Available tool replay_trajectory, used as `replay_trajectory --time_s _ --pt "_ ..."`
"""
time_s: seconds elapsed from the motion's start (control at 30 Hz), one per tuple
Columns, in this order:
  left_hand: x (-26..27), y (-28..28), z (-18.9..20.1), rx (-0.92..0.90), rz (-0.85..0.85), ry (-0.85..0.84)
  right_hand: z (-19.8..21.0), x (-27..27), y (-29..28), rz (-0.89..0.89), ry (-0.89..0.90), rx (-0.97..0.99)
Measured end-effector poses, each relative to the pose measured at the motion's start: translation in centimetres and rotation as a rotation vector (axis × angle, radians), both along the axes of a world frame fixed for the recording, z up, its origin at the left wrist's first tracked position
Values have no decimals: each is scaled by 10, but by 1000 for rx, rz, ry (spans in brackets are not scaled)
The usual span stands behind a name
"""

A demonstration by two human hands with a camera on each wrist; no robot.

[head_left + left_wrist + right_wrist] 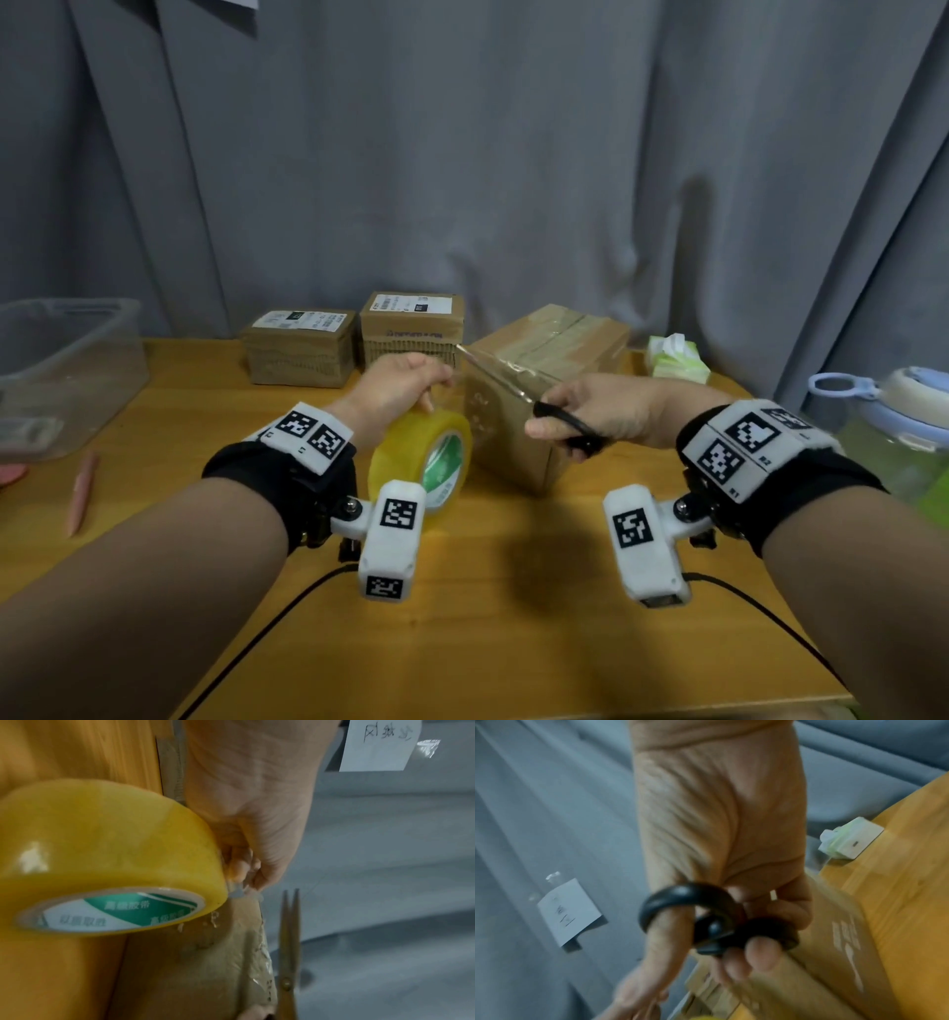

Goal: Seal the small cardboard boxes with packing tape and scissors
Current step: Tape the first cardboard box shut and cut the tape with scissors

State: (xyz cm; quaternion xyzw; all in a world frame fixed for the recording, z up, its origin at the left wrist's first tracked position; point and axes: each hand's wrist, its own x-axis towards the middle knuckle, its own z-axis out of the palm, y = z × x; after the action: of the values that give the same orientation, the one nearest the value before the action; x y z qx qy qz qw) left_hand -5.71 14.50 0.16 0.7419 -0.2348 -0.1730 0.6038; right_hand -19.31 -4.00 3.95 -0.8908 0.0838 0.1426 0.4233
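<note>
A yellow tape roll (411,452) (107,852) hangs upright just left of the brown cardboard box (554,360) (200,967) at the table's middle. My left hand (429,398) (241,870) grips the roll at its top, fingers pinched where the clear strip leaves it toward the box. Black-handled scissors (572,429) (680,896) are held by my right hand (544,424) (731,933), thumb and fingers through the rings. Their blades (290,933) stand slightly parted and point up-left over the box's near corner, close to my left fingers. Clear tape covers the box top.
Two small labelled boxes (300,347) (411,329) stand at the back by the grey curtain. A clear plastic bin (61,370) and a pink pen (82,493) lie left. A tissue pack (678,357) (847,841) and a water bottle (883,421) are right.
</note>
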Motion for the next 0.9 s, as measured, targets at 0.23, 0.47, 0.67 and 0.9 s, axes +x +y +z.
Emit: replay_trajectory --time_s 0.23,0.47,0.67,0.9 --pt "-2 49 -10 -109 82 -156 -59 31 63 -36 217 -383" --pt "-6 67 -13 -52 -109 -428 -78 59 84 -312 -438 -252" --pt "-10 70 -11 11 -149 -552 -49 63 106 -88 -543 247" --pt "-14 75 -28 147 -1 -693 -52 74 123 -129 -652 85"
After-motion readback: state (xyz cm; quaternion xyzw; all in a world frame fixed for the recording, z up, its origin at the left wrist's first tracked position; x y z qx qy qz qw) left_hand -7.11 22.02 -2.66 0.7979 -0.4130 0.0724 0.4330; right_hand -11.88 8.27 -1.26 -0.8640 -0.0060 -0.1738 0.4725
